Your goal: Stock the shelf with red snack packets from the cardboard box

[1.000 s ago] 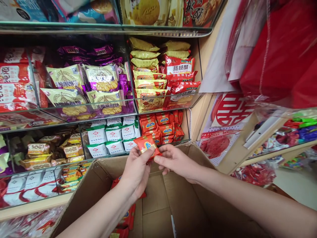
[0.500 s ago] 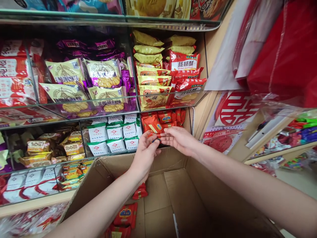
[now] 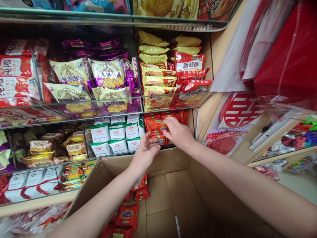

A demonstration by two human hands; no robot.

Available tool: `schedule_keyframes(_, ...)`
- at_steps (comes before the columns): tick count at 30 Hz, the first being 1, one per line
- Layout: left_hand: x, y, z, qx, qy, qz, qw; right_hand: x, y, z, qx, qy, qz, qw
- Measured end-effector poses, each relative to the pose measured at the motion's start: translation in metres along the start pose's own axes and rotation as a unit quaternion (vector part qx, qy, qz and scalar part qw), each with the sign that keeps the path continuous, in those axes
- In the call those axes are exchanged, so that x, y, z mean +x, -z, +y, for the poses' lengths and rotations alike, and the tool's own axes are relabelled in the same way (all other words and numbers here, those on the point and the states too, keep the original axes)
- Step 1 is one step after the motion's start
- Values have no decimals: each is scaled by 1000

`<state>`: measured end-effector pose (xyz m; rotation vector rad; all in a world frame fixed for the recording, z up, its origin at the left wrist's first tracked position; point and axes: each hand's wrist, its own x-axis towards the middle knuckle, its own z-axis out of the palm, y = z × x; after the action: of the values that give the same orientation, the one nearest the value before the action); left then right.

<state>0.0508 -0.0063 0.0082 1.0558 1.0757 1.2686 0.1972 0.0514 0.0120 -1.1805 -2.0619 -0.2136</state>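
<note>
In the lower shelf compartment lie several small red snack packets [image 3: 162, 140] with blue and gold labels. My right hand [image 3: 179, 134] is at the right end of one red packet [image 3: 158, 124] on top, thumb and fingers closed on it; the fingertips are partly hidden. My left hand [image 3: 146, 152] hovers just in front of the shelf, left of the packets, its fingers curved and apart with nothing between them. Below both hands is an opened cardboard box [image 3: 158, 185], with more red packets [image 3: 127, 215] at its left side.
White packets with green edges [image 3: 117, 132] fill the compartment to the left. Above, a glass-fronted shelf [image 3: 104, 107] holds yellow and purple biscuit packs [image 3: 111, 72] and red walnut shortbread packs [image 3: 189, 61]. Red and white bags [image 3: 279, 62] hang at the right.
My hands have separated from each other. The right one moved up and into the compartment onto a red packet; the left drew slightly back and opened. The view shifted a little.
</note>
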Motion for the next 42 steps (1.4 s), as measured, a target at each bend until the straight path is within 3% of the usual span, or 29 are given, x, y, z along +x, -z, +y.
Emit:
schedule_keyframes(6, 4, 2, -10, 71, -45, -6, 996, 10, -16, 37, 30, -72, 93, 993)
schedule_keyframes(9, 5, 4, -15, 123, -91, -22, 988, 21, -26, 34, 53, -120, 101, 986)
schedule_keyframes(13, 4, 8, -20, 222, -140, -43, 964, 31, -34, 20, 84, -134, 118, 980)
schedule_keyframes(20, -2, 9, -19, 315, -163, -58, 933, 42, -30, 9, -13, -68, 72, 995)
schedule_keyframes(27, -5, 10, -17, 325, -168, -81, 927, 65, -35, -13, -32, -184, 19, 982)
schedule_keyframes(37, -6, 13, -17, 325, -179, -93, 924, 28, -4, -11, -41, 8, -60, 997)
schedule_keyframes(39, -6, 14, -17, 332, -179, -96, 921, 29, -2, -14, -39, 47, -92, 994)
schedule_keyframes(42, -7, 14, -17, 346, -187, -100, 914, 40, -7, -20, -43, 45, -113, 992)
